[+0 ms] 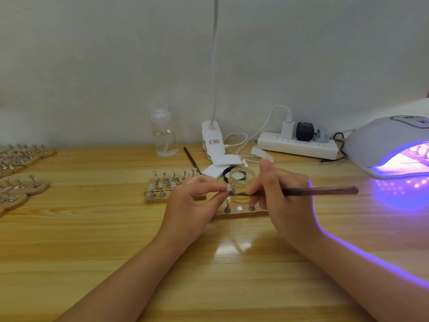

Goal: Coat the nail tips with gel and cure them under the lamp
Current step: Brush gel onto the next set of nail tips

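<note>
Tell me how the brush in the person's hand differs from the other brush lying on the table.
The held brush lies almost level, pinched by the right hand, its tip at a nail tip that the left hand holds. The spare brush lies untouched on the table by the clear bottle, slanting away from the camera. Both are thin with dark handles.

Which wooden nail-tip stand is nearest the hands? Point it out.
The narrow wooden stand directly beneath both hands, in front of the glass jar; the other stands sit farther back or far left.
</note>
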The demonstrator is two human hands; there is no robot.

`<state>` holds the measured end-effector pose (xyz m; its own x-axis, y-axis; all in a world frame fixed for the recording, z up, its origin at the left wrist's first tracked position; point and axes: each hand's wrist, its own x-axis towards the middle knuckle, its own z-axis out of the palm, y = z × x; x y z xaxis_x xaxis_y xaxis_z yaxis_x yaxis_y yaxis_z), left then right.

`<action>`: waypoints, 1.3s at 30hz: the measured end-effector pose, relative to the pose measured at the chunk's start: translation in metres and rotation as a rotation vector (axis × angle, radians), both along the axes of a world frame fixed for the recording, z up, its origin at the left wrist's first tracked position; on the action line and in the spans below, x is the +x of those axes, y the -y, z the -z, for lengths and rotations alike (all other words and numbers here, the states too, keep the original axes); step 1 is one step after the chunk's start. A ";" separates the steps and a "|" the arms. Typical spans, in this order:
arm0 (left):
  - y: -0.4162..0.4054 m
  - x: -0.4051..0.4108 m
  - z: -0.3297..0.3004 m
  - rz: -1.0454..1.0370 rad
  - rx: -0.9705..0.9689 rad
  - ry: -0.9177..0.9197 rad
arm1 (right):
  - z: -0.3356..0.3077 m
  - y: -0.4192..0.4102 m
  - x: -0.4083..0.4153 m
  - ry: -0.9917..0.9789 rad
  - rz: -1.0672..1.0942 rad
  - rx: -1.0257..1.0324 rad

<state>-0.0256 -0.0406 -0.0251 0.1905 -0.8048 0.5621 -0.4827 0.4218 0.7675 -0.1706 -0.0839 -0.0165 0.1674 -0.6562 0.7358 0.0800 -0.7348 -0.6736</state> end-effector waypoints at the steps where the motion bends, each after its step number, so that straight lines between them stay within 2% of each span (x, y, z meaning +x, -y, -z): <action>1: 0.000 0.000 0.000 -0.002 -0.006 0.003 | 0.000 0.000 0.000 0.030 -0.006 0.021; 6: 0.000 0.000 -0.001 -0.009 -0.004 0.005 | 0.000 0.001 0.001 0.002 0.017 -0.017; 10: 0.000 -0.001 -0.001 -0.012 0.001 0.017 | -0.001 -0.001 0.000 0.060 -0.016 0.092; 14: 0.000 0.000 -0.001 -0.023 -0.005 0.017 | -0.002 0.000 0.001 0.023 -0.004 0.034; 25: -0.001 -0.001 -0.001 -0.027 0.009 0.016 | -0.003 -0.002 0.002 0.045 -0.005 0.163; 39: 0.001 0.000 0.000 -0.041 0.000 0.006 | -0.005 -0.003 0.002 0.070 -0.003 0.197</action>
